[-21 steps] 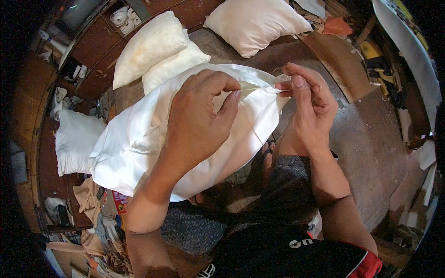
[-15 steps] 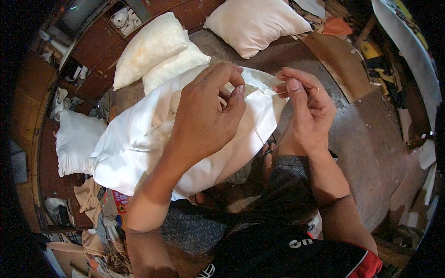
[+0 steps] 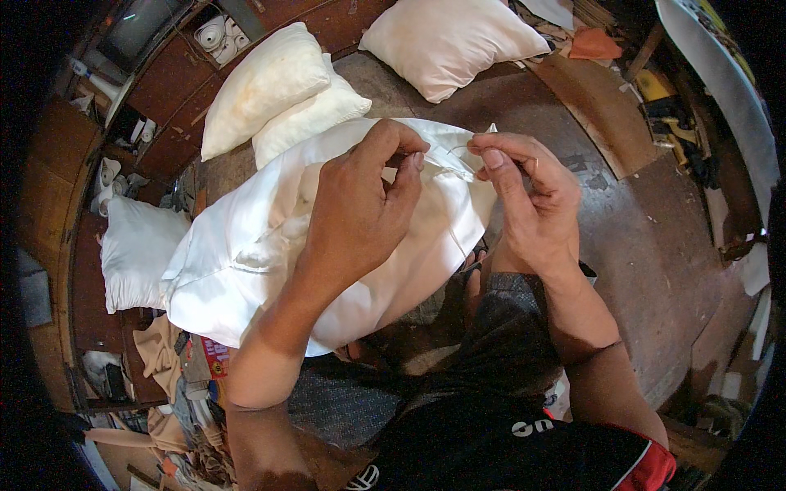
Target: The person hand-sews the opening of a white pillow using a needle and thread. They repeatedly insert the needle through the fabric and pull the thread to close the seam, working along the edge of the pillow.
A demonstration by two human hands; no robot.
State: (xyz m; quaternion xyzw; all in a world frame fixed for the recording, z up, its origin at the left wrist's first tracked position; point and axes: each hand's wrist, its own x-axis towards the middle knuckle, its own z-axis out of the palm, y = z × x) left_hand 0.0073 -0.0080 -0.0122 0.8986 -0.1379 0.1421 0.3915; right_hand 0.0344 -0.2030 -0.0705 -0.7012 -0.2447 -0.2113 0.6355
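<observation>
A large white satiny pillow [image 3: 221, 270] lies across my lap, with pale stuffing showing in a gap in its cover. Over its upper part, my left hand [image 3: 364, 200] is closed, thumb and forefinger pinched at the edge of the cloth. My right hand [image 3: 536, 200] is closed too, a pinch of thumb and fingers beside the pillow's right corner. A fine thread [image 3: 455, 237] hangs in a curve over the cloth below the hands. Something thin, like thread, runs from the right fingertips to the seam; whether a needle is there I cannot make out.
Two cream pillows [image 3: 266, 86] overlap beyond my lap, and another pillow [image 3: 450, 45] lies on the floor farther back. A white pillow [image 3: 143, 254] leans at the left by wooden cabinets. Cloth scraps [image 3: 184, 434] heap at lower left; a brown board [image 3: 598, 114] lies at right.
My right hand has moved slightly left, closer to my left hand and the seam. My left hand has shifted a little left, its thumb and forefinger still together.
</observation>
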